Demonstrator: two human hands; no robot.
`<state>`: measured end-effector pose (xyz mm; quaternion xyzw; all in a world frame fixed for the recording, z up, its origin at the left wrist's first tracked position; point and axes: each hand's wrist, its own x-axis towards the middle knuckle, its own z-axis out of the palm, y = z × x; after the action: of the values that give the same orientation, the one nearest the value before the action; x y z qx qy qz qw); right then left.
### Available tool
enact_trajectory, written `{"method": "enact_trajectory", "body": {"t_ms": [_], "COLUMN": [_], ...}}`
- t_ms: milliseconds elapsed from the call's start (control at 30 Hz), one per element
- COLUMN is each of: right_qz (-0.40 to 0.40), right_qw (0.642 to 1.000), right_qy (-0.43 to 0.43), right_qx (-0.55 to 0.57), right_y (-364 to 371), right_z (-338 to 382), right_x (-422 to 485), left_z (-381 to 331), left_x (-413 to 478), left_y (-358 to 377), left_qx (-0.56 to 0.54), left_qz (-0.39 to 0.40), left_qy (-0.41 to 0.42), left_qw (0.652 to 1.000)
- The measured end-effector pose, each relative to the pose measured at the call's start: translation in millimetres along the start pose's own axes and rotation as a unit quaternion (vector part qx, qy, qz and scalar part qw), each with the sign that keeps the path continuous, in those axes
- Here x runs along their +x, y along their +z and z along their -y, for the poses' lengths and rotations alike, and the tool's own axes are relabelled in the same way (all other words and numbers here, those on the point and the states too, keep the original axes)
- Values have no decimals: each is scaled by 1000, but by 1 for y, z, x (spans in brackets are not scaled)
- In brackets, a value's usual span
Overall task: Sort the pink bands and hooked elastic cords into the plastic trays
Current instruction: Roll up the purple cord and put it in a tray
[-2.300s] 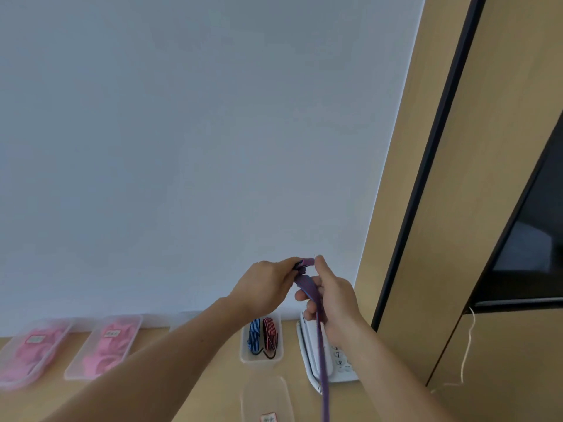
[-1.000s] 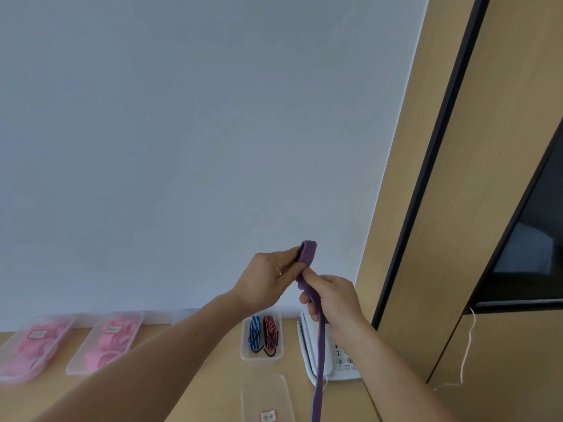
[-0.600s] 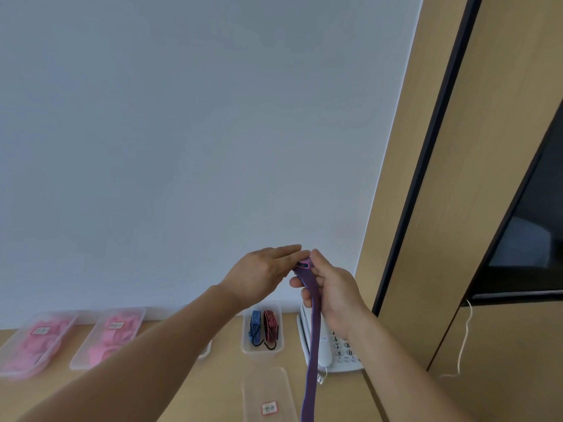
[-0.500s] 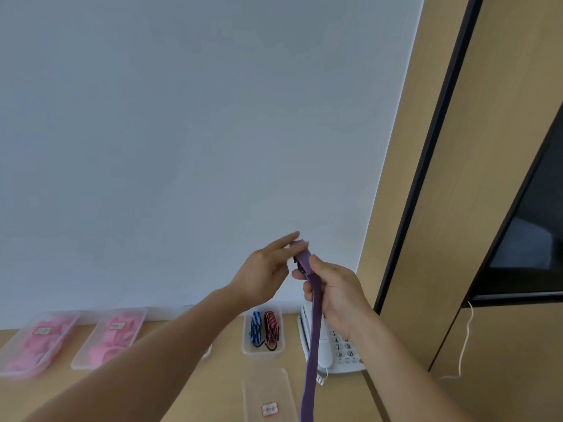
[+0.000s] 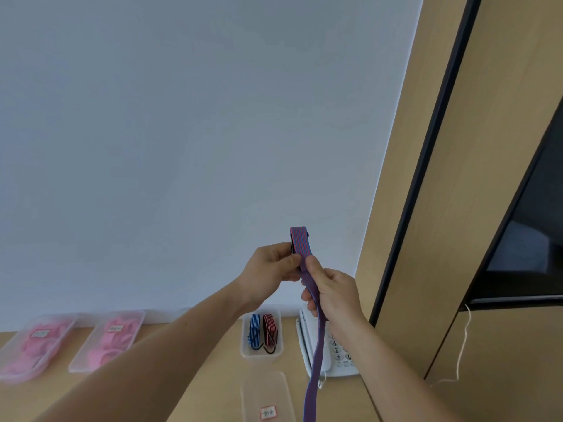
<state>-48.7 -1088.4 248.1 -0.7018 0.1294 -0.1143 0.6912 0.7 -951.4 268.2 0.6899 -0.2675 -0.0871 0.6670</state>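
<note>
We've pink bands (image 5: pixel 33 348) filling two left trays (image 5: pixel 138 316), two cords (image 5: pixel 263 330) in the far tray (image 5: pixel 262 357); left hand (image 5: pixel 271 263) and right hand (image 5: pixel 335 290) fingers grip a third cord (image 5: pixel 315 345), unstowed.

White telephone (image 5: pixel 341 360) on the wooden desk (image 5: pixel 219 391), below a white wall (image 5: pixel 182 117).

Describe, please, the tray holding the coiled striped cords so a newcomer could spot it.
On the light wooden desk, look just left of the white desk telephone. The small clear plastic tray there holds a blue striped cord and a red striped cord; the trays further left hold pink bands.
</note>
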Motion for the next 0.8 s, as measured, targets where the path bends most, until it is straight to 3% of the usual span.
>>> {"method": "enact_trajectory", "body": {"t_ms": [167, 333, 433, 567, 633, 700, 733, 767, 800], "right_qz": [7, 8, 45, 98, 114, 116, 111, 107, 104], "right_qw": [999, 999, 997, 982, 980, 986, 988, 987, 986], "right_qy": [-1, 25, 61, 100, 96, 58, 41, 30, 19], "right_qx": [-47, -33, 28, 128, 130, 103, 103, 113, 128], "right_y": [-3, 0, -1, -5, -5, -4, -3, -2, -2], "right_z": [1, 2, 7, 11, 12, 11, 9, 8, 7], "right_x": [0, -1, -3, -1, 0, 0, 0, 0, 0], "left_z": [7, 14, 16, 17, 21, 23, 25, 27, 26], "left_x": [3, -2, -2, -5, -3, 0, 1, 2, 2], "left_y": [-4, -5, -9, -17, -20, -22, -20, -18, -16], "left_qx": [61, 278, 370, 481, 538, 564, 558, 519, 445], "left_qz": [-22, -18, -44, -42, -35, -41, -53, -68, -77], "left_qy": [14, 155, 257, 333, 371, 390, 392, 374, 322], "left_qw": [998, 948, 892, 810, 756, 727, 729, 766, 832]}}
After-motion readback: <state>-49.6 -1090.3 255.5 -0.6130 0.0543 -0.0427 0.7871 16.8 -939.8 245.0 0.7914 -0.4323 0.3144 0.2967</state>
